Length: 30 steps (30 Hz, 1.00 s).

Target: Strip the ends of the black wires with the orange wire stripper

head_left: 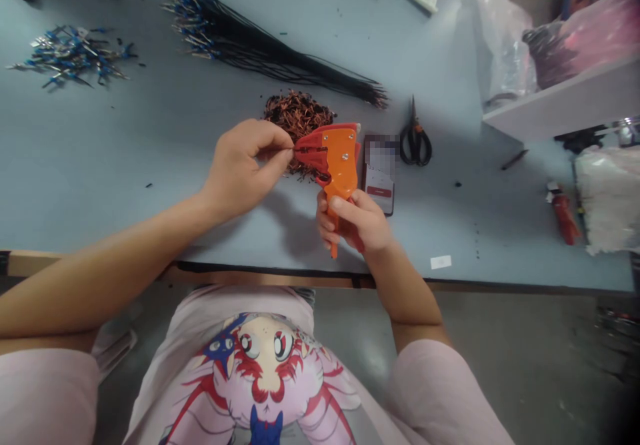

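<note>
Two hands (237,171) hold one wire (295,151), one orange stripper (341,165).

Premises assessed as a small wire-processing workshop. Observed: 1 pale blue workbench (150,165) carrying 1 bundle of black wires (265,51) with crimped terminals, 1 heap of loose blue-sleeved terminals (73,58), 1 pile of copper-brown wire scraps (295,115), 1 orange wire stripper (340,165) and 1 pair of black-handled scissors (415,141). Plastic-bagged stock (505,41) stood beside 1 white shelf (565,101); the floor (515,358) was bare grey concrete.
</note>
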{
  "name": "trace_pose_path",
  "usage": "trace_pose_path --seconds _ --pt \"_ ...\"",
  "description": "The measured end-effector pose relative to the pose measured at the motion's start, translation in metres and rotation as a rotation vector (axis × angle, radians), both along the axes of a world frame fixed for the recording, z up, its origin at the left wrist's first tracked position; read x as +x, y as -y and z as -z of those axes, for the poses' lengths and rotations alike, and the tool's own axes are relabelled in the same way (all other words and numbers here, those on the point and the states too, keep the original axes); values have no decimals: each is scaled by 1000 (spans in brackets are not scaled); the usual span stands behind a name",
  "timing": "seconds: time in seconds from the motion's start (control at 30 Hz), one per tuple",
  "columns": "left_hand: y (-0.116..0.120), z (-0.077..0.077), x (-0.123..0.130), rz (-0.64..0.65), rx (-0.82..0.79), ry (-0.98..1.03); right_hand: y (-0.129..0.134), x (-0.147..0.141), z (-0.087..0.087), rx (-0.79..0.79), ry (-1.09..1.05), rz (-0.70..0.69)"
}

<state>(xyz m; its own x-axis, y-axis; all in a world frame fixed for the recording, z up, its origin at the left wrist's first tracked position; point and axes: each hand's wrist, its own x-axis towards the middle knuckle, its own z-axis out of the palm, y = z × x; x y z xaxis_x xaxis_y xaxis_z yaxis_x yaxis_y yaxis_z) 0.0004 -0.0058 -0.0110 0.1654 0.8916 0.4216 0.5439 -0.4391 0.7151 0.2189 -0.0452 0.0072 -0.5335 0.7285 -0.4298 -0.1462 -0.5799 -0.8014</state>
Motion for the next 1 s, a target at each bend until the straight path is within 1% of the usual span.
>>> trace_pose_path --seconds 0.13,0.23,0.33,0.37,0.43,0.5,0.57,0.6,0.67,0.73,0.8,0.87,0.93,1.0 --pt "-1 3 0 3 -21 12 -2 -2 5 14 3 -6" --pt "0 2 1 1 -29 9 -5 2 7 18 -7 -51" --pt "1 1 1 -22 -3 -6 -7 11 5 94 16 -89" --pt "1 1 1 -37 29 0 -8 14 4 136 28 -89" --pt "0 3 2 -63 152 40 -8 19 1 222 57 -51" --pt "-2 5 3 -49 301 68 -8 21 -1 303 110 44" --pt "-2 8 4 -3 408 43 -7 20 -1 385 208 173" --pt "-2 9 5 20 437 10 -7 18 0 428 263 236" --pt "1 11 6 60 472 -64 -6 15 2 508 355 317" --pt "4 12 8 97 503 -119 -4 11 4 579 415 330" --pt "8 12 10 125 522 -168 -2 7 6 654 447 304" --pt "12 12 12 140 580 -198 0 5 6 721 472 279" --pt "15 11 14 152 649 -219 2 3 7 748 492 264" --pt "17 10 16 167 695 -221 3 2 8 741 499 243"
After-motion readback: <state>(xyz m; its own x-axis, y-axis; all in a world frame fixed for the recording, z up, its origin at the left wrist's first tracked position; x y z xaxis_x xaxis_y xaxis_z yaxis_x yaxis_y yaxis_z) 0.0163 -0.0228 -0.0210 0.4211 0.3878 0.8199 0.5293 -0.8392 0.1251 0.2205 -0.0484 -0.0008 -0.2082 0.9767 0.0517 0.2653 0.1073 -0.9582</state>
